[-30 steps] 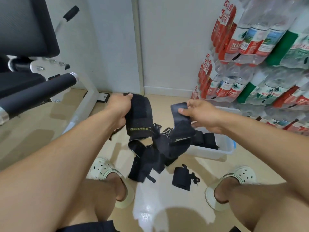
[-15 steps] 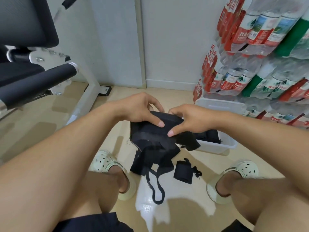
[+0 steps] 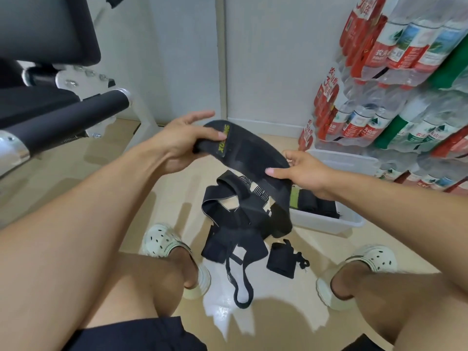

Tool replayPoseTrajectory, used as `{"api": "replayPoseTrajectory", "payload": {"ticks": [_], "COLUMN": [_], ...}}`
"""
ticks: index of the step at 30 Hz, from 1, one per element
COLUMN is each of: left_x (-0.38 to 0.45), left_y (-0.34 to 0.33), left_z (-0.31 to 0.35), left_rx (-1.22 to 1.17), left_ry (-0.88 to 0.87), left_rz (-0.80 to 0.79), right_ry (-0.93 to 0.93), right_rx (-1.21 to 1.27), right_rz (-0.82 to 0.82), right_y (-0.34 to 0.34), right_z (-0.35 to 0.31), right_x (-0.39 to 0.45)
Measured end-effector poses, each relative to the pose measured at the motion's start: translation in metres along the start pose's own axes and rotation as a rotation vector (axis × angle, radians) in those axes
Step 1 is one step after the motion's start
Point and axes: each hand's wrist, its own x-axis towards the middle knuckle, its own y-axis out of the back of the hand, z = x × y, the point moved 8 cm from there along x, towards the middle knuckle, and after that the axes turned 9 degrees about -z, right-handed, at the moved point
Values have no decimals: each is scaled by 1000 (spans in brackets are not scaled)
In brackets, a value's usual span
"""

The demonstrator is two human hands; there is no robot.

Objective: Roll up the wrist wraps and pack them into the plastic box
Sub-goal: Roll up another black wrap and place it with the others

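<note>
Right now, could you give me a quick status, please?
Left hand and right hand pinch one unrolled wrist wrap. Plastic box holds rolled wraps. Nothing in the way.

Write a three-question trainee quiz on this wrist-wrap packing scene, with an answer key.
1. True or false: both the left hand and the right hand hold the long black fabric wrist wrap with yellow lettering.
2. Where does the small rolled black wrap lie: (a) on the floor between the feet, (b) inside the box, (c) on the bench?
3. Fill in: the clear plastic box already holds dark rolled ____.

Key: 1 true; 2 a; 3 wraps.
</note>
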Motion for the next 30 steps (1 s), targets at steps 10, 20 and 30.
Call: {"api": "replayPoseTrajectory", "payload": {"ticks": [10,20,30], "left_x": [8,25,35], "left_y": [-4,67,86], "left_z": [1,-17,-51], "left_rx": [-217,791,1333], "left_ry": [-96,-41,361], "left_rz": [121,207,67], "right_ry": [-71,-269,-292], "right_rx": [-256,-1070,-1039], "right_rz": [-310,-377,-389], "right_y": [-90,-89,-175], "right_z": [2,81,197], "right_x": [35,117,181]}}
